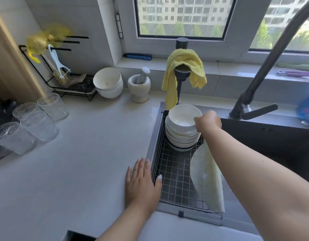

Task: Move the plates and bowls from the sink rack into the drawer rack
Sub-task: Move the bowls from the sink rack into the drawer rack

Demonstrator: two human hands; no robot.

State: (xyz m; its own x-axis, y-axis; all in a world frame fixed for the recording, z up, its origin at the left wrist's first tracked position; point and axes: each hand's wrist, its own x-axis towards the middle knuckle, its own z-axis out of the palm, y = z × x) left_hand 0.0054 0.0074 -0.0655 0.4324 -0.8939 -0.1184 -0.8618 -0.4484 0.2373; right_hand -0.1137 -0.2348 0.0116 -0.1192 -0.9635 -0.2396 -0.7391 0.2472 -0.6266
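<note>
1. The right hand reaches over the dark wire sink rack; its fingers grasp the rim of the top white ceramic bowl.
2. That bowl sits on a stack of white plates and bowls at the far end of the rack.
3. The left hand lies flat on the pale grey table just beside the rack, fingers straight, holding nothing.
4. The drawer rack is not in view, so how much has been moved cannot be told.
5. Judging by the full stack, most of the task seems left.
6. A pale yellow mesh cloth hangs at the rack's right side.
</note>
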